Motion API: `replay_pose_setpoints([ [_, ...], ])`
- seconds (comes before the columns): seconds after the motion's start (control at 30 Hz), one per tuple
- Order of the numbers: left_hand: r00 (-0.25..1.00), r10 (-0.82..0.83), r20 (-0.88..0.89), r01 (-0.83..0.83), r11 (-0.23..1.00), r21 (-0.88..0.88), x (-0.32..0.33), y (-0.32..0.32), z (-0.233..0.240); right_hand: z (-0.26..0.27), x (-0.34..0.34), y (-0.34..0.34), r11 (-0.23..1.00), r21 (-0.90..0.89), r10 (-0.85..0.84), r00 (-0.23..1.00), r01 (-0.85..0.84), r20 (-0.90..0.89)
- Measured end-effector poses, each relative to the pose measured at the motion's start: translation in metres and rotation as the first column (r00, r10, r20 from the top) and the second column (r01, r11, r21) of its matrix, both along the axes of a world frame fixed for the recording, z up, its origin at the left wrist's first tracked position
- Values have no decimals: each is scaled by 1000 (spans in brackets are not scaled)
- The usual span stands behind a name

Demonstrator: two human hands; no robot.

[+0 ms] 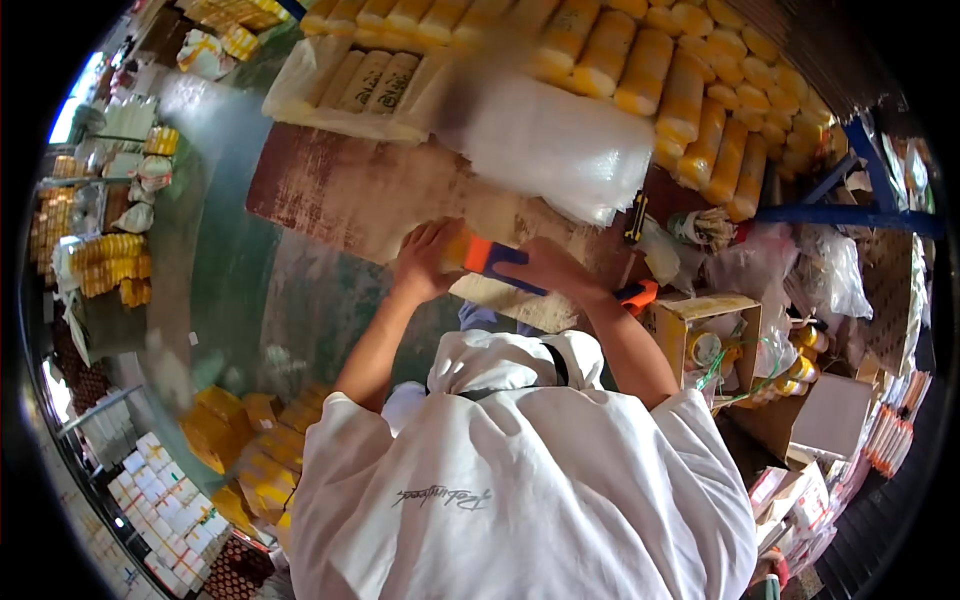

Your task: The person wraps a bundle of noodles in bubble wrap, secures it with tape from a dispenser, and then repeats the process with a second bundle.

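Note:
My right hand (551,264) grips a blue and orange hand tool (504,259), possibly a tape dispenser, over the near side of the worn wooden tabletop (360,180). The tool's orange end points toward my left hand (427,259). Against the inner side of that hand is a blurred yellowish thing (454,249) that meets the orange end. Whether the left fingers grip it or only rest on it, I cannot tell. Beyond both hands lies a stack of clear plastic bags or film (562,142), partly blurred.
Yellow-ended wrapped rolls (645,71) are piled along the back. A lined box (337,116) holds several pale rolls. At right are a black and yellow cutter (636,217), an orange and black tool (639,296) and an open carton (705,307). Yellow parcels (217,427) stand lower left.

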State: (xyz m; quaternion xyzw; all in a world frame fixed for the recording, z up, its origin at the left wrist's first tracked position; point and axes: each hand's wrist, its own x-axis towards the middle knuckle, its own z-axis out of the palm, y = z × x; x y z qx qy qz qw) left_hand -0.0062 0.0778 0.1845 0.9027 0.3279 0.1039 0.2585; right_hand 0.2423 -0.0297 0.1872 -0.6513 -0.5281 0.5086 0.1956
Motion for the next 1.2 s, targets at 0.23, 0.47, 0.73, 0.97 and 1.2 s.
replay_pose_setpoints([
  [0.23, 989, 137, 47, -141, 986, 88, 1, -11, -8, -21, -19, 13, 988, -107, 133, 974, -115, 184],
  [0.47, 964, 266, -16, -251, 927, 277, 4, -23, -18, -18, -22, -10, 997, -81, 16, 993, -7, 114],
  [0.73, 923, 384, 29, -373, 873, 314, 46, -61, -21, 60, -25, -27, 939, -309, -49, 946, 153, 320],
  [0.97, 915, 387, -116, -298, 839, 455, 81, -77, -41, 47, -28, -39, 924, -230, -187, 886, 305, 425],
  [1.2, 980, 188, -60, -144, 892, 429, 78, -97, -48, -161, -48, -69, 945, 167, -315, 637, 281, 703],
])
